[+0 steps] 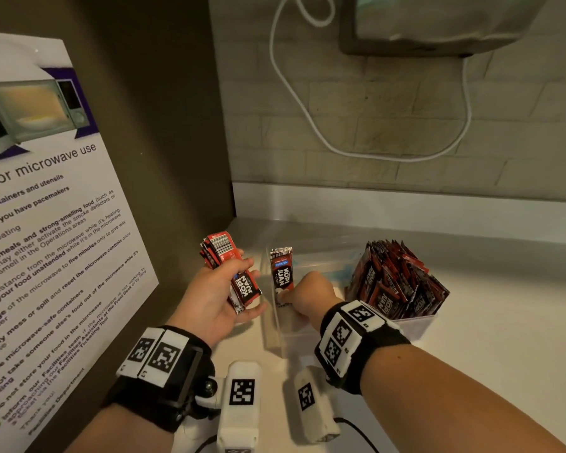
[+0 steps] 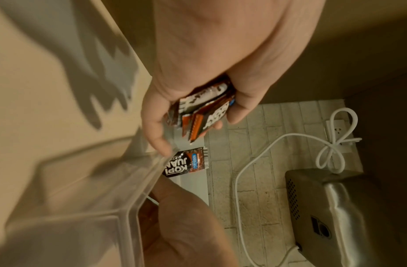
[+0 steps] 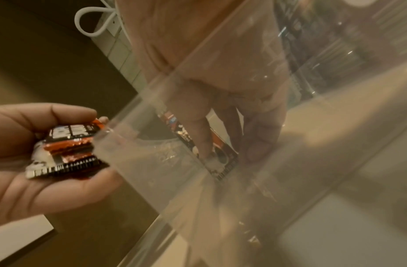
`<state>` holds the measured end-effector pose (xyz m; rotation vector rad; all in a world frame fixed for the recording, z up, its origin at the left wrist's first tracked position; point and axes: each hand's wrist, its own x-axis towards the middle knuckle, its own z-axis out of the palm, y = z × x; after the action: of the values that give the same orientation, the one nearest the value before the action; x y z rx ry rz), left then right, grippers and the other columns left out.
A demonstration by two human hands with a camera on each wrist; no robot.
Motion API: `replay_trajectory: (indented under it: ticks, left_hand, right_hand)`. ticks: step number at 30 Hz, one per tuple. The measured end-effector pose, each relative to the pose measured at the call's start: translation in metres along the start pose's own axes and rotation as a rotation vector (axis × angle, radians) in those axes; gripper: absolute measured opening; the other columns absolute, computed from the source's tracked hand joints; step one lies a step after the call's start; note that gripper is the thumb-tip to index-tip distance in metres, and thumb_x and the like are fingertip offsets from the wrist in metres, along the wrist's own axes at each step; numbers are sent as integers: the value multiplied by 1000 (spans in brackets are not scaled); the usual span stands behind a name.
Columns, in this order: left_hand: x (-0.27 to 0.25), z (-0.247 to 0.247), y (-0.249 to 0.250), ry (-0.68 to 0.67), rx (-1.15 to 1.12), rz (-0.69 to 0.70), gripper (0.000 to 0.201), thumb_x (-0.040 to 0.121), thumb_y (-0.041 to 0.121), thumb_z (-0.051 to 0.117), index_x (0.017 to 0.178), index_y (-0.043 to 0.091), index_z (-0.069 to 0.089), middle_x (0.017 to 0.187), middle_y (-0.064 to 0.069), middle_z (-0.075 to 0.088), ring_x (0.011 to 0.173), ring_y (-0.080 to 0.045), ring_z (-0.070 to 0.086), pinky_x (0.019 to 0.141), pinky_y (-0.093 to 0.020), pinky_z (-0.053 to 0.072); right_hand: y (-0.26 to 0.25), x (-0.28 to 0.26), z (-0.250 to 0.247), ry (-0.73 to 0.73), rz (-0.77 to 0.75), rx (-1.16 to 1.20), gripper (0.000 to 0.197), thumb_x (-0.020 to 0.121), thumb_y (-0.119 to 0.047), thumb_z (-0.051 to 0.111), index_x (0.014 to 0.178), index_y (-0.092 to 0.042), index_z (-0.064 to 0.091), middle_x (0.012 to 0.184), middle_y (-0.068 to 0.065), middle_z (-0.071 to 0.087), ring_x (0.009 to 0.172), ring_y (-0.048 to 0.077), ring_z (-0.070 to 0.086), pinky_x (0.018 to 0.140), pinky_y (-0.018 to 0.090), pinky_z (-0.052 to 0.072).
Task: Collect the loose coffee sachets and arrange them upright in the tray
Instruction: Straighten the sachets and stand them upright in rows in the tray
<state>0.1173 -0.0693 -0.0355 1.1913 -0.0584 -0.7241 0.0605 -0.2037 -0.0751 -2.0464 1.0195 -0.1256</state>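
White countertop [image 1: 471, 322] in a tiled corner served as the work surface. Nearest, my left hand [image 1: 209, 299] was curled round a fanned stack of red-and-black foil coffee sachets [image 1: 232, 273], thumb across the top, held just left of the clear plastic tray [image 1: 275, 335]. My right hand [image 1: 307, 299] reached inside the tray's left end, fingertips [image 3: 203, 144] pinching the lower end of a single upright sachet [image 1: 281, 273] against the wall. Judged light, thin and slick; each would flex and topple unsupported, so hold was best taken low on the flat faces. Farther right, a dense bundle of standing sachets [image 1: 396, 282] filled the tray's other end. Beyond, a white cable [image 1: 294, 93] looped down the wall. Tray walls were nearly invisible; its floor and far rim could not be traced. Sachet count in my left hand could not be determined.
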Motion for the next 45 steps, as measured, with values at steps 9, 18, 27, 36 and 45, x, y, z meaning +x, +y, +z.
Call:
replay_trajectory:
  ticks: [9,18,27,36,45]
  left_hand:
    - [-5,-4,0,-34,57,60,14,80,7,72,92,8,65,71,-10,70,59,-21,68,49,-32,56]
    - [-19,8,0,-196,348,179,33,69,15,79,100,14,68,87,-14,74,72,-27,71,43,-27,49]
    - [-17,9,3,-120,-14,-23,27,62,35,74,77,16,62,63,0,61,50,-13,54,41,-21,45]
    - [-17,17,16,-145,-63,73,23,60,18,74,82,23,68,76,-5,73,62,-18,67,53,-26,47]
    - [-16,12,19,-63,-137,121,8,77,19,73,78,23,67,73,-1,73,62,-15,67,50,-23,49]
  right_hand:
    - [-9,-22,-18,349,-131,526,20,81,-12,70,98,-13,60,75,-5,55,61,8,54,48,13,37]
    - [-35,-71,-53,-184,-372,668,16,78,-11,76,87,0,69,53,-9,63,42,-2,55,39,9,36]
    - [-19,-53,-60,-15,-524,1142,30,78,11,63,76,-17,74,80,3,70,47,8,42,45,18,34]
    - [-4,-55,-48,-103,-647,846,35,78,17,60,72,-13,76,105,3,64,84,13,62,67,25,50]
    - [-3,-55,-59,-460,-459,817,20,59,1,73,78,-5,70,69,12,71,55,17,67,49,21,54]
